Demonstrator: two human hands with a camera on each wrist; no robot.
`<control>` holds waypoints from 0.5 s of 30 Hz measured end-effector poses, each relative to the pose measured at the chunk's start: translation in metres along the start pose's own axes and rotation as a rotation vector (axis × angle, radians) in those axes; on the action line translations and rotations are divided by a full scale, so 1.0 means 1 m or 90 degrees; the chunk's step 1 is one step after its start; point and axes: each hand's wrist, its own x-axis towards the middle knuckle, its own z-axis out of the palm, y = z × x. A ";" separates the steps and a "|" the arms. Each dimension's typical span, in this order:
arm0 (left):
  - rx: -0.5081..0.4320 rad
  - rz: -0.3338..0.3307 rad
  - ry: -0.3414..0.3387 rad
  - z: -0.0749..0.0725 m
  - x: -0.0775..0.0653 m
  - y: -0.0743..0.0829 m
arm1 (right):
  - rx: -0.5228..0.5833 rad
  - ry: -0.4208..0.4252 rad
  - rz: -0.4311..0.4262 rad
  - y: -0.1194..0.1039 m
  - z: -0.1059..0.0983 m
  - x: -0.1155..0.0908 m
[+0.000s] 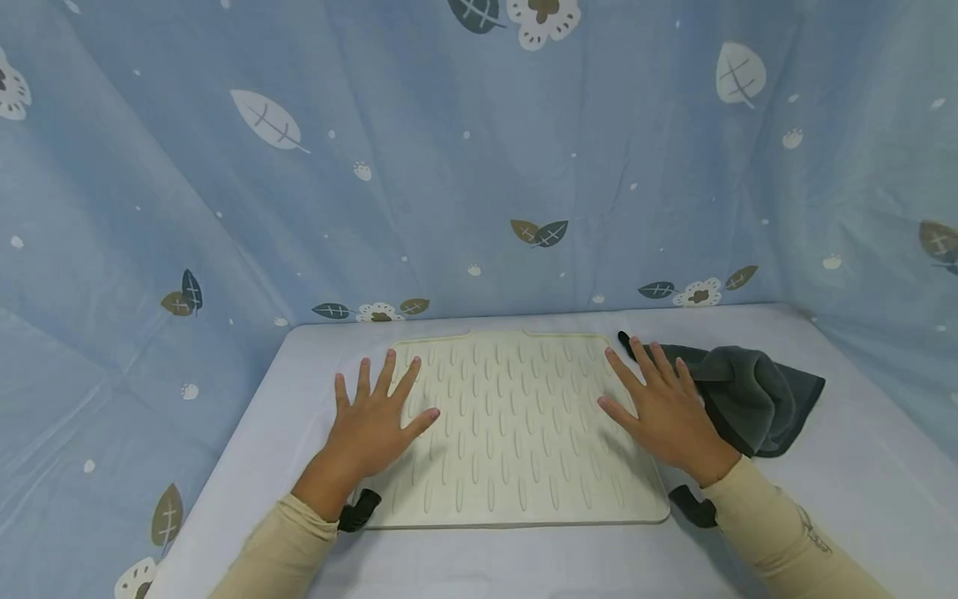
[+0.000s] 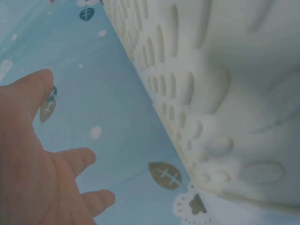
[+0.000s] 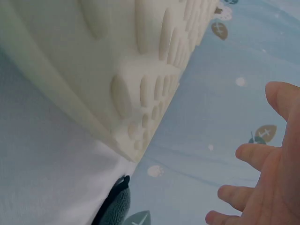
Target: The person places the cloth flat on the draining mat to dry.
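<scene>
A cream rubbery mat (image 1: 516,433) with rows of raised oblong ridges lies flat on the white-covered table. My left hand (image 1: 370,428), fingers spread and straight, hovers over its left edge and holds nothing. On the other side my right hand (image 1: 669,420) is likewise spread, above the mat's right edge. A dark grey cloth (image 1: 756,399) lies bunched just beyond that hand, partly hidden by its fingers. In the left wrist view the ridged mat (image 2: 187,93) is apart from the hand; the right wrist view shows the same gap between mat (image 3: 126,70) and fingers.
The white tabletop (image 1: 299,399) runs around the mat. Blue curtain fabric (image 1: 449,183) printed with leaves and flowers hangs behind the table and along its sides. Black straps (image 1: 359,510) sit at both wrists.
</scene>
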 end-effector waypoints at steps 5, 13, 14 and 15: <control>0.004 -0.009 0.000 -0.001 -0.001 0.001 | -0.002 0.010 -0.003 -0.004 0.002 -0.002; 0.005 -0.001 0.015 -0.001 -0.003 0.003 | 0.007 0.015 -0.001 -0.009 0.001 -0.003; 0.009 0.002 0.021 -0.001 -0.003 0.003 | 0.010 0.023 -0.005 -0.009 0.001 -0.002; 0.009 0.007 0.034 -0.001 -0.003 0.003 | 0.022 0.035 -0.007 -0.010 0.000 -0.002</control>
